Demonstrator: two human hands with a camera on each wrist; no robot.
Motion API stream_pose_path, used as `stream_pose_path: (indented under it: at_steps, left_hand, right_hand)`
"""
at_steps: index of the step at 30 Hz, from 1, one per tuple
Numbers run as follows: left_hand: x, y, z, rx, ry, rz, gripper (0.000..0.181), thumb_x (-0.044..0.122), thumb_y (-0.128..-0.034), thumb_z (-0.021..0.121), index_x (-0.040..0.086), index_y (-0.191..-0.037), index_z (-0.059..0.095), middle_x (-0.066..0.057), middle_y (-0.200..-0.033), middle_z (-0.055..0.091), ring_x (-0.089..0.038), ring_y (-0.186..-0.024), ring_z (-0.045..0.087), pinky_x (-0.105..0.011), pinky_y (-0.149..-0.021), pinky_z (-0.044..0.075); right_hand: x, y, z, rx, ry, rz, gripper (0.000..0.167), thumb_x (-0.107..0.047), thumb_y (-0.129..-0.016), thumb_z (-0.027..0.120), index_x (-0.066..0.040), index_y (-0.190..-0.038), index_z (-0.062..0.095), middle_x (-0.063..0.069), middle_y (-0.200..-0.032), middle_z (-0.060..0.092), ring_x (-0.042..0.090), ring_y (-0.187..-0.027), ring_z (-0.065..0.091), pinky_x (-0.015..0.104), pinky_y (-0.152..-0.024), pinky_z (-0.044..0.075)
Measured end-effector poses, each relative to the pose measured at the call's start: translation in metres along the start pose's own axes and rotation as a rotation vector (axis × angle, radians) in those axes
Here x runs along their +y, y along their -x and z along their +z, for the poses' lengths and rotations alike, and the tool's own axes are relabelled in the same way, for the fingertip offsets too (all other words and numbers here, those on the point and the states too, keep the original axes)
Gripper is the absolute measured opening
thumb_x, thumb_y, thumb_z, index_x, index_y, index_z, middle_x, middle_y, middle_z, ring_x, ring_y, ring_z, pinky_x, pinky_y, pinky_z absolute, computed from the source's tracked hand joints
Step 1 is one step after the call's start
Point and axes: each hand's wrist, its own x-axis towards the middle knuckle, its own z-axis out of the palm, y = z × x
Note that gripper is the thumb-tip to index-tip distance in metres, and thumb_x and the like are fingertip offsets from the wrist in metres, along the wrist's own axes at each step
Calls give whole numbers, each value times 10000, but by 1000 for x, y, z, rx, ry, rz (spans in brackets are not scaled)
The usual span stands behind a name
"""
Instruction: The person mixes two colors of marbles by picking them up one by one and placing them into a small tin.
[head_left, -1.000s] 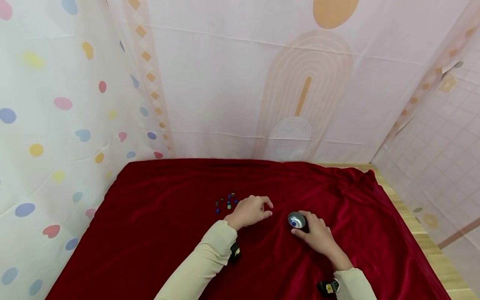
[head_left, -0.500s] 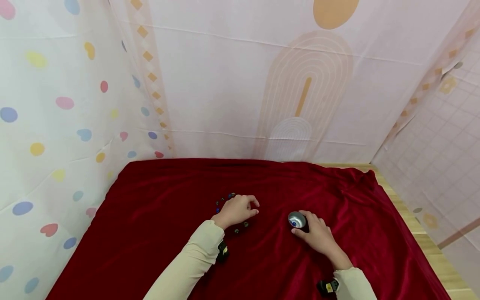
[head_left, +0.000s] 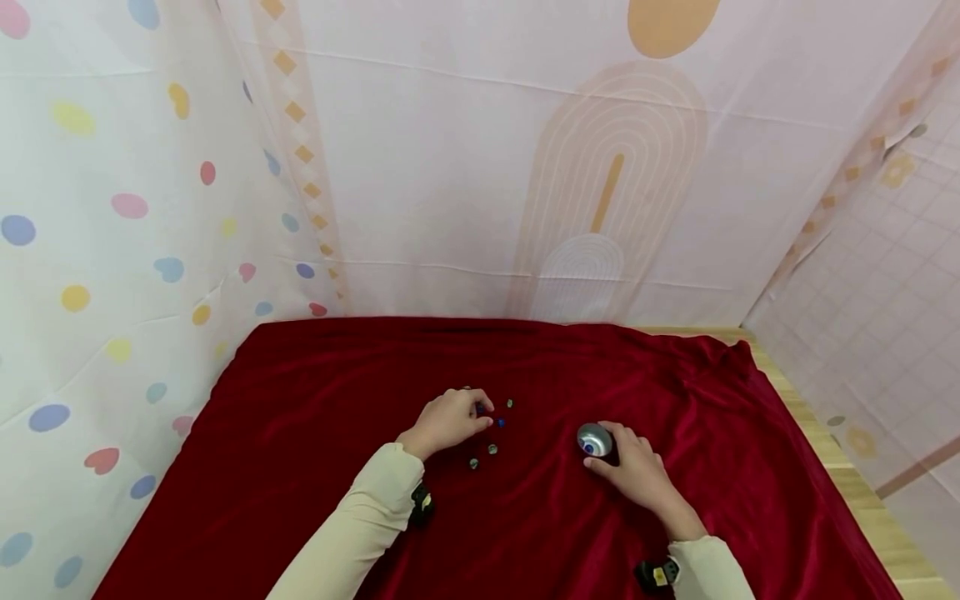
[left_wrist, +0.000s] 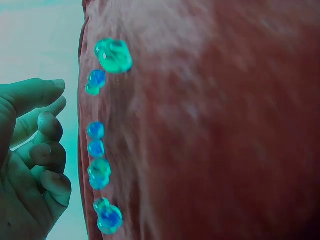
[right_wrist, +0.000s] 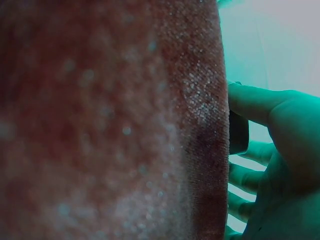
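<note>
My left hand (head_left: 447, 423) hovers over the red cloth among small glass marbles, its fingers loosely bent and nothing visible between them. In the left wrist view those fingers are apart from the green marbles (left_wrist: 114, 56) and blue marbles (left_wrist: 95, 130), which lie strung out along the cloth. Two greenish marbles (head_left: 492, 449) lie nearer me; a blue marble (head_left: 501, 422) is just beyond the fingertips. My right hand (head_left: 637, 471) grips a small round metal cup (head_left: 601, 434) by its right side, thumb in front. Blue marbles (head_left: 588, 448) sit inside. The right wrist view shows only the cup's dark side (right_wrist: 239, 132).
A wrinkled dark red cloth (head_left: 315, 483) covers the table. Its wooden edge (head_left: 862, 500) shows at the right. Patterned curtains (head_left: 427, 183) stand behind and on both sides. Another greenish marble (head_left: 510, 403) lies right of my left hand.
My left hand has moved left over the marbles, covering those at the left and uncovering several on its right and near side. My right hand and the cup have stayed in place.
</note>
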Motion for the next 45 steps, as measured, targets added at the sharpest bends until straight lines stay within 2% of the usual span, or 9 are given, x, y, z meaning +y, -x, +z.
stream_pose_path:
  at_steps: [10,17,24,30,45]
  left_hand:
    - [-18,12,-4,20,19,-54,158,207,-907,671,128,-1040,703,39,-635,558,-93,-506,433,-231,-478,338]
    - [-30,24,-10,17,30,-81,161,220,-904,674,138,-1040,702,28,-581,526,-107,-493,438,-251,-472,351]
    - [-42,33,-14,36,62,-99,131,205,-906,670,145,-1020,698,28,-625,549,-117,-519,464,-263,-496,388]
    - [-48,36,-17,47,54,-91,161,215,-904,673,135,-1041,695,30,-632,551,-113,-524,470,-264,-501,395]
    - [-57,37,-20,41,79,-135,224,199,-881,698,108,-1085,681,10,-669,559,-121,-552,475,-275,-528,401]
  right_hand:
    - [2,3,5,-4,-16,12,609,-342,-851,728,-87,-1350,491,149,-1294,562,328,-1088,499,541,-859,390]
    - [2,5,7,-12,-24,12,604,-340,-852,727,-87,-1348,494,142,-1296,563,325,-1083,501,543,-858,391]
    - [1,5,7,-8,-24,7,603,-337,-852,728,-85,-1347,495,145,-1290,565,334,-1096,502,547,-862,392]
    - [0,4,6,-2,-16,-6,596,-316,-861,720,-73,-1353,487,155,-1291,560,341,-1102,497,546,-868,388]
    - [0,1,0,-9,-5,-6,603,-317,-869,710,-70,-1364,473,166,-1313,545,361,-1132,485,557,-880,376]
